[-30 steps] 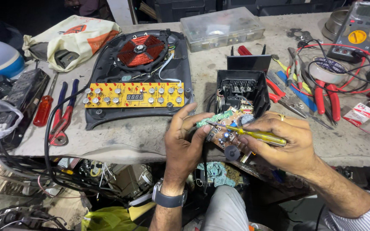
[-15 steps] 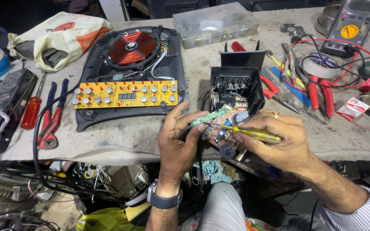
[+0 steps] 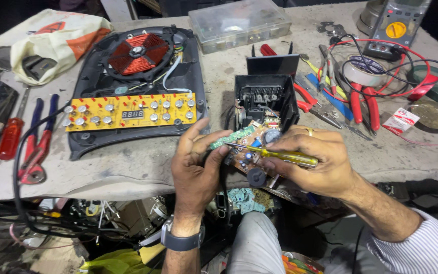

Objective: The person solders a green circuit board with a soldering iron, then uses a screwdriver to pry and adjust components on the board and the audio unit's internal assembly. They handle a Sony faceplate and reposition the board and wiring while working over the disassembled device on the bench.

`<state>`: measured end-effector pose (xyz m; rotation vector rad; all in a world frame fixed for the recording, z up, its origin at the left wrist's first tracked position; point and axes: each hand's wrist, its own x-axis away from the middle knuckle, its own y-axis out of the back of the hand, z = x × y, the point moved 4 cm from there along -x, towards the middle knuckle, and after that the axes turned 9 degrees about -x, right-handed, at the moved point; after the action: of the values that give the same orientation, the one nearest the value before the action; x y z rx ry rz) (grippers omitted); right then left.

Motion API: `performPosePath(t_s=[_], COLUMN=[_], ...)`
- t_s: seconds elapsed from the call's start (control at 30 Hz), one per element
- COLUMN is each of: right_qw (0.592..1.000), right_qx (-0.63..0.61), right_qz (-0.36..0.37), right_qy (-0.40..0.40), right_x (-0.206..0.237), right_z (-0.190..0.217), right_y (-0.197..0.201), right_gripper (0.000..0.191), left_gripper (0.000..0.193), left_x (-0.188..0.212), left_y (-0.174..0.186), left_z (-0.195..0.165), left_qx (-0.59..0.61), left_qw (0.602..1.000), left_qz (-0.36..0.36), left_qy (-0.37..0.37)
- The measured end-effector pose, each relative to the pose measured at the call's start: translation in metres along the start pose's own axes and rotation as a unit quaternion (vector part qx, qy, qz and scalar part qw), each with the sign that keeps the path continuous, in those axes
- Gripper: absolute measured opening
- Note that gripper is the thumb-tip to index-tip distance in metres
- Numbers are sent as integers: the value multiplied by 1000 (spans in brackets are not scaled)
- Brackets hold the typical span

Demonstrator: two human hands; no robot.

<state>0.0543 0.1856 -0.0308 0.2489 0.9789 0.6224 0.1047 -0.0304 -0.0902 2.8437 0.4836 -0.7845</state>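
Yellow-handled screwdriver (image 3: 280,155) lying across the brown circuit board (image 3: 252,152), long axis running left to right, tip pointing toward the left hand (image 3: 196,167). Gripping that handle in closed fingers, right hand (image 3: 315,165) sitting nearer the board; left fingers pinching the board's green edge over the table's near rim, just before the open black housing (image 3: 267,99). Lying well to the right, a small red-and-white packet (image 3: 400,121); at far left, a white-and-orange bag (image 3: 41,43).

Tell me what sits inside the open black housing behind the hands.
Inside the black housing a row of terminals shows near the top and a dark block below. Its lower part is hidden by the brown circuit board and the right hand gripping a yellow screwdriver.
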Motion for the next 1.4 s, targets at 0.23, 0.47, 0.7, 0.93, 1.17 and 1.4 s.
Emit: performPosePath(t_s=[0.23,0.47,0.7,0.93,1.17,1.4], right_qw=[999,999,999,999,999,998], right_qx=[-7,-18,-3,20,12,20], right_qz=[30,12,23,33,28,12], right_qy=[-20,-42,-41,-32,-31,-62], right_x=[-3,-3,-2,-7,-7,-3], right_z=[-5,-3,-8,-8,-7,-12], right_y=[7,4,7,11,11,10], right_gripper=[27,27,27,30,30,27], left_gripper=[54,52,52,53,51,50], left_x=[-2,-2,-1,0,0,0], left_y=[-3,-4,-4,-5,-5,-4], left_z=[2,3,4,4,3,1], left_qx=[9,10,10,11,5,4], left_qw=[999,999,999,1000,1000,1000], left_qz=[-11,-18,-16,-18,-12,-10], left_qy=[-32,-39,-36,-19,-29,-24])
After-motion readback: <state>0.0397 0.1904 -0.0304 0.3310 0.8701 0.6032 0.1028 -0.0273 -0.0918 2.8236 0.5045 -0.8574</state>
